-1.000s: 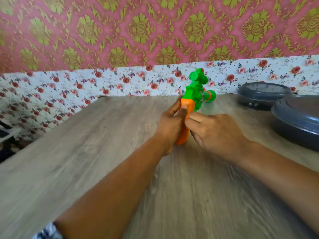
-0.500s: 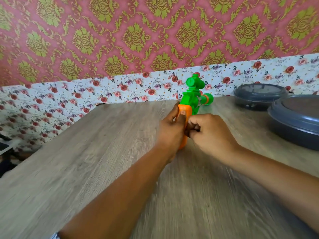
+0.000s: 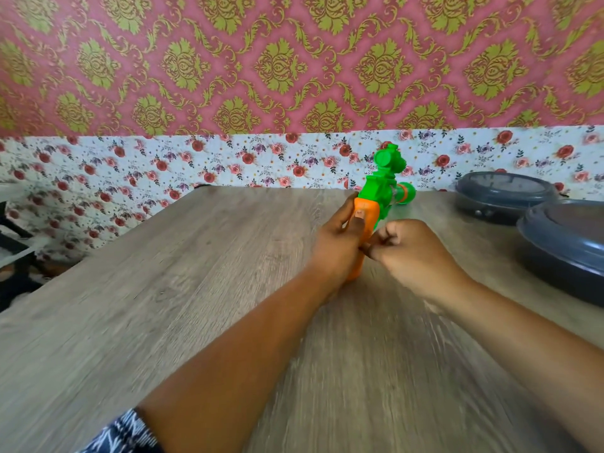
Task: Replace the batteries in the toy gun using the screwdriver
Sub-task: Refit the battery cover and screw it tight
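Head view: toy gun (image 3: 379, 204), green-bodied with an orange grip, stands on its grip end on the wooden surface (image 3: 196, 289), just right of centre toward one o'clock. The left hand (image 3: 338, 246) wraps round the orange grip, thumb laid flat on its near face. The right hand (image 3: 413, 253) sits just beside it at three o'clock, fingers curled tight at the grip's side; whether they pinch a screwdriver, a screw or nothing cannot be told, and no screwdriver shows anywhere. Two dark lidded containers (image 3: 503, 194) lie well apart at three o'clock. Risk, judging from this pose: the gun is balanced upright on a narrow end, so sideways pressure from the right hand could tip it unless the left keeps firm. A small screw or cover freed here could drop and roll on the surface unseen beneath the hands.
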Motion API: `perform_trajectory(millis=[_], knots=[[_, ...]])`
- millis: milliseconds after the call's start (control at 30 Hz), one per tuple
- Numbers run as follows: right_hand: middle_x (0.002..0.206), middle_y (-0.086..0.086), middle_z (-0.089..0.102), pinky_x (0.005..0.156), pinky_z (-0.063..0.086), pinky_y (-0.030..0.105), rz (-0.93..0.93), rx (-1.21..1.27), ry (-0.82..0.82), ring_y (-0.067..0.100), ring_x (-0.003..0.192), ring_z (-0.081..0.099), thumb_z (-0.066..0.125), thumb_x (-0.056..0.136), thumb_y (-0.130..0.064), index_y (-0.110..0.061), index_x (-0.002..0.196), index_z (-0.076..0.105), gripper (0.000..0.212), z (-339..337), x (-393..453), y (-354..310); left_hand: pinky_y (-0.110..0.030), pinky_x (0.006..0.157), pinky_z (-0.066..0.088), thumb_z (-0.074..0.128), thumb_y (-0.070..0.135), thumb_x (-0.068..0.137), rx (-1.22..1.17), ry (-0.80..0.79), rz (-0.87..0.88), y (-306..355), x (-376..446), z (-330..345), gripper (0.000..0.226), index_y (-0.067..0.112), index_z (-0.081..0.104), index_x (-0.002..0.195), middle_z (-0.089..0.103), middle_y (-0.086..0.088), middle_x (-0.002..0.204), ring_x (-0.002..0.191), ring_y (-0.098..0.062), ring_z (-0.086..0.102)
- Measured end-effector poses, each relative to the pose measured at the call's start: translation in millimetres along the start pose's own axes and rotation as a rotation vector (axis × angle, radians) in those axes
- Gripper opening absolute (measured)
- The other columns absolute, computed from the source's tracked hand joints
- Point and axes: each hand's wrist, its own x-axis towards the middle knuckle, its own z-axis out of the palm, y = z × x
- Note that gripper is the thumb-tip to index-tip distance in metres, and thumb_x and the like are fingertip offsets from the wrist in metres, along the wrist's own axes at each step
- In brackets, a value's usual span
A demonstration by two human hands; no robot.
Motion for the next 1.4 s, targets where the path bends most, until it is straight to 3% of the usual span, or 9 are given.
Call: perform_trajectory(millis=[133, 267, 433, 567, 700, 900, 1133, 1233, 1400], knots=[[0.068, 0.004, 0.064, 0.056, 0.045, 0.034, -0.431, -0.498, 0.066, 0.026, 0.064, 0.059, 0.060, 0.080, -0.016, -0.015, 0.077, 0.056, 0.005, -5.1, -4.9, 0.6, -0.033, 0.100, 0.045, 0.041, 0.022, 0.100, -0.065, -0.019, -0.089, -2.6, 5.3, -6.3, 0.038, 0.027, 0.048, 0.137, 0.061, -0.003, 0.127, 0.113, -0.019, 0.058], [0.060, 0.006, 0.059, 0.039, 0.026, 0.024, -0.710, -0.945, 0.169, 0.030, 0.043, 0.057, 0.069, 0.071, -0.015, -0.011, 0.083, 0.055, 0.019, -3.1, -8.7, 6.6, -0.044, 0.104, 0.043, 0.041, 0.026, 0.100, -0.154, 0.001, -0.136, -6.6, 8.8, -11.1, 0.039, 0.023, 0.047, 0.138, 0.058, -0.012, 0.132, 0.116, -0.026, 0.057], [0.055, 0.004, 0.053, 0.039, 0.024, 0.024, -0.833, -1.086, 0.228, 0.026, 0.037, 0.052, 0.041, 0.072, -0.008, -0.011, 0.087, 0.041, 0.015, 0.6, -7.1, 3.1, -0.050, 0.106, 0.040, 0.041, 0.030, 0.099, -0.175, 0.031, -0.133, -14.3, 15.3, -13.9, 0.042, 0.026, 0.044, 0.140, 0.056, -0.012, 0.135, 0.121, -0.030, 0.055], [0.052, 0.004, 0.053, 0.040, 0.016, 0.022, -0.853, -1.042, 0.178, 0.027, 0.032, 0.049, 0.071, 0.065, -0.005, -0.010, 0.085, 0.042, 0.036, -1.9, -0.3, 8.8, -0.049, 0.106, 0.041, 0.043, 0.034, 0.098, -0.135, 0.014, -0.119, -15.0, 17.3, -13.2, 0.042, 0.028, 0.044, 0.140, 0.054, -0.008, 0.137, 0.121, -0.027, 0.054], [0.051, 0.004, 0.056, 0.038, 0.022, 0.023, -0.774, -0.996, 0.146, 0.031, 0.033, 0.049, 0.078, 0.061, -0.010, -0.009, 0.092, 0.047, 0.043, -2.7, 4.1, 6.6, -0.043, 0.103, 0.044, 0.041, 0.030, 0.100, -0.088, -0.027, -0.077, -10.7, 16.8, -11.0, 0.040, 0.030, 0.044, 0.140, 0.059, -0.006, 0.131, 0.115, -0.025, 0.058], [0.080, 0.018, 0.065, 0.056, 0.033, 0.035, -0.610, -0.688, 0.048, 0.040, 0.074, 0.059, 0.049, 0.087, -0.015, -0.011, 0.095, 0.051, 0.010, 2.5, -0.4, 2.3, -0.029, 0.092, 0.049, 0.039, 0.030, 0.100, 0.026, -0.025, -0.005, -7.4, 11.2, -6.9, 0.034, 0.044, 0.046, 0.130, 0.066, 0.015, 0.101, 0.098, -0.008, 0.062], [0.076, 0.018, 0.061, 0.060, 0.036, 0.036, -0.365, -0.406, 0.108, 0.037, 0.078, 0.057, 0.050, 0.083, -0.009, -0.015, 0.074, 0.044, 0.013, 14.8, -6.7, -6.8, -0.047, 0.104, 0.043, 0.041, 0.050, 0.084, 0.083, 0.031, 0.006, -9.5, 6.2, -3.5, 0.053, 0.041, 0.042, 0.137, 0.058, -0.001, 0.133, 0.120, -0.020, 0.056], [0.069, 0.009, 0.053, 0.052, 0.030, 0.030, -0.154, -0.259, 0.128, 0.029, 0.071, 0.053, 0.053, 0.080, -0.008, -0.017, 0.058, 0.038, 0.029, 17.9, -1.8, -10.3, -0.044, 0.109, 0.038, 0.039, 0.049, 0.083, 0.083, 0.037, 0.025, -10.0, 4.9, -3.9, 0.056, 0.038, 0.042, 0.139, 0.054, 0.000, 0.138, 0.125, -0.017, 0.051], [0.059, 0.006, 0.050, 0.046, 0.028, 0.027, 0.071, -0.019, 0.108, 0.022, 0.058, 0.048, 0.055, 0.075, -0.004, -0.011, 0.060, 0.052, 0.017, 19.7, -0.7, -8.9, -0.031, 0.107, 0.036, 0.038, 0.029, 0.100, 0.057, 0.032, 0.048, -6.8, -0.5, -1.9, 0.041, 0.037, 0.036, 0.140, 0.049, 0.004, 0.139, 0.125, -0.014, 0.049]])
